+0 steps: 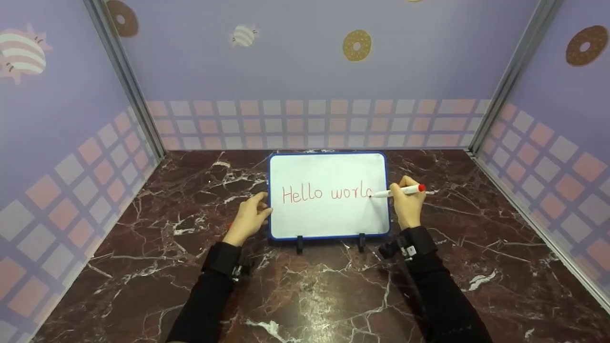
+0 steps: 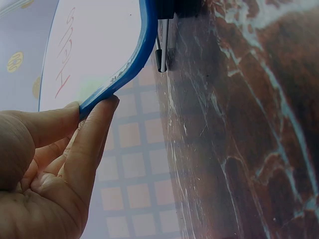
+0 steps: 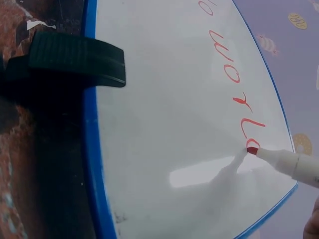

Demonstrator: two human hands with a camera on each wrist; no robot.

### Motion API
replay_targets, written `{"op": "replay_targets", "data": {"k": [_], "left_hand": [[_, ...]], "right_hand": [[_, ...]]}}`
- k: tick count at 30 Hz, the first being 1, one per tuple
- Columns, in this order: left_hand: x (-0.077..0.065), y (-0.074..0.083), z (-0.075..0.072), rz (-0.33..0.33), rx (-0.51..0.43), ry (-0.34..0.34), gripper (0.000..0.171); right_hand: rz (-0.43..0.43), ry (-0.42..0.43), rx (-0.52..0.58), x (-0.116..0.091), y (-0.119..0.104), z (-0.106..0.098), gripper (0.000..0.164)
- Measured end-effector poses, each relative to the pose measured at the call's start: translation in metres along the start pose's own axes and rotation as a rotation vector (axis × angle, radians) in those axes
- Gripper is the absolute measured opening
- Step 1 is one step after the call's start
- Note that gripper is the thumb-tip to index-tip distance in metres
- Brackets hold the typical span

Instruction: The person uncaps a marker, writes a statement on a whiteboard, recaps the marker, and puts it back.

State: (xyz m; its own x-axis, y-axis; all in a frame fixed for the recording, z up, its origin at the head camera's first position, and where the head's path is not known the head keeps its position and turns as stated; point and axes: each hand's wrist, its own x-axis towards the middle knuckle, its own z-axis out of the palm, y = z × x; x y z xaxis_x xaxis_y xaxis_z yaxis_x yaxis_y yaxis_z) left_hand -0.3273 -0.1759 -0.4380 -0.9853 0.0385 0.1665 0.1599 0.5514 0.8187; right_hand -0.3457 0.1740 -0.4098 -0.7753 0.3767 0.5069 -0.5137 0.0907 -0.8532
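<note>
A blue-framed whiteboard point(image 1: 329, 219) leans upright on a stand, with red writing point(image 1: 326, 193) that reads "Hello worl" and a round stroke after it. My right hand point(image 1: 407, 202) grips a white marker point(image 1: 398, 191) with a red end. In the right wrist view the red tip of the marker point(image 3: 289, 164) touches the board at that last stroke; only a bit of the hand shows there. At the board's left edge, my left hand point(image 1: 249, 216) pinches the blue frame point(image 2: 132, 69) between thumb and fingers, as the left wrist view shows.
Two black stand feet point(image 1: 299, 244) hold the board's lower edge. All this stands on a dark red marbled table point(image 1: 314, 295). Purple walls point(image 1: 295, 57) with a checked band and doughnut pictures enclose the table at the back and sides.
</note>
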Motion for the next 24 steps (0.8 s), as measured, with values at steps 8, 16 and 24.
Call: {"op": "replay_targets", "data": {"k": [8,16,24], "left_hand": [[-0.001,-0.001,-0.001,-0.003,-0.002,-0.017,0.046],[-0.001,-0.001,-0.001,-0.006,0.002,-0.013,0.045],[-0.001,0.0,-0.001,-0.001,0.006,-0.006,0.045]], "right_hand": [[-0.005,0.051,0.049,0.001,0.006,0.0,0.026],[-0.022,0.09,0.101,-0.001,0.011,0.003,0.027],[-0.025,0.081,0.116,-0.001,0.013,0.004,0.029]]}}
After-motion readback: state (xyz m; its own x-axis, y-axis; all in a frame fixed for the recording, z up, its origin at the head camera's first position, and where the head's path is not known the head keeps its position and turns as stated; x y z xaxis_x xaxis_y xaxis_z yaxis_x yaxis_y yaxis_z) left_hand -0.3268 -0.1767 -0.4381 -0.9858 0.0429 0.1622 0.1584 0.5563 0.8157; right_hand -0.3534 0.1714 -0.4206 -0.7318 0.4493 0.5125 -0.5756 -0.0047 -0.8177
